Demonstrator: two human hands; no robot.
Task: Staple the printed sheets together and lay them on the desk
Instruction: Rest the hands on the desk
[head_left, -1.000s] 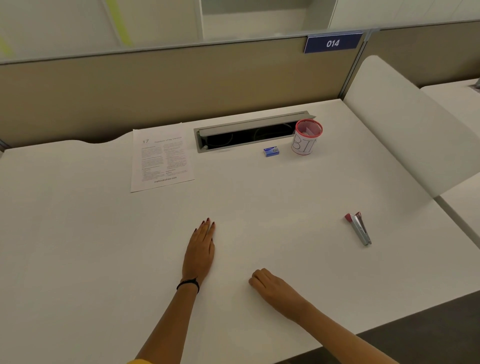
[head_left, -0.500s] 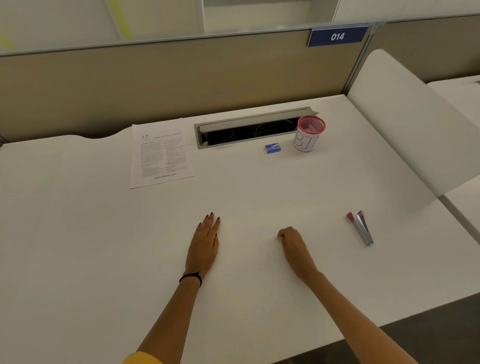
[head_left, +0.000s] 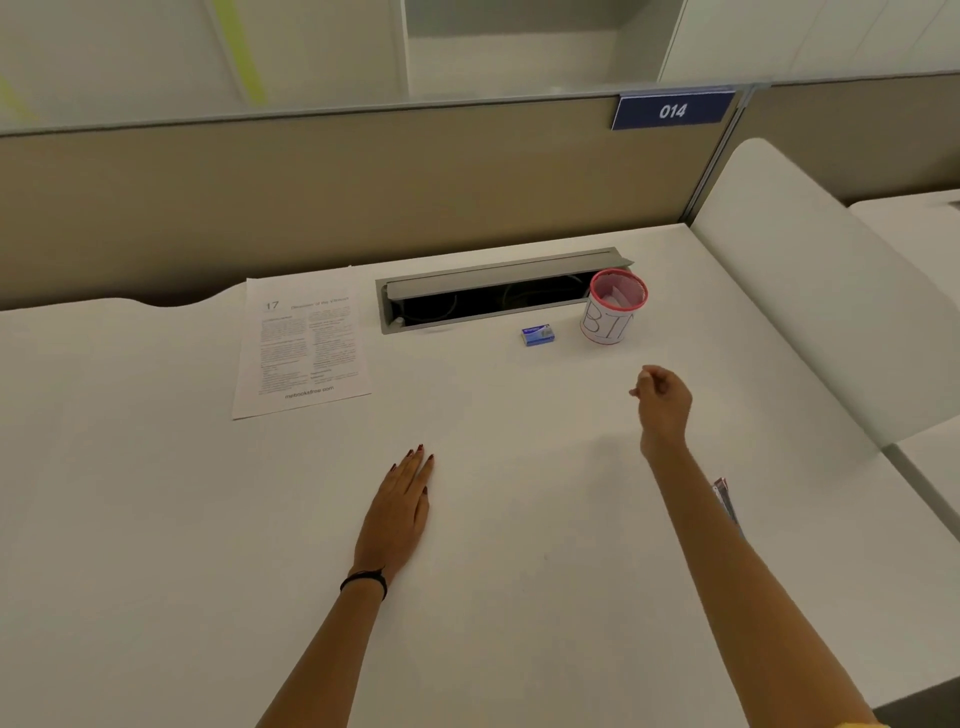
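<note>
The printed sheets (head_left: 301, 347) lie flat at the far left of the white desk (head_left: 156, 519), text side up. My left hand (head_left: 400, 509) rests palm down on the desk, fingers together, holding nothing. My right hand (head_left: 664, 402) is raised above the desk with its fingers curled in, empty, a short way in front of the cup. The silver and red stapler (head_left: 724, 499) lies on the desk at the right, mostly hidden behind my right forearm. A small blue staple box (head_left: 538, 334) sits between the sheets and the cup.
A white cup with a red rim marked "BIN" (head_left: 613, 312) stands by the open grey cable tray (head_left: 493, 291) at the back. A beige partition (head_left: 363, 197) closes the rear, a white side panel (head_left: 810, 291) the right.
My right hand has lifted off the desk near me and travelled forward and right, towards the cup, its forearm now covering most of the stapler. The left hand has stayed flat.
</note>
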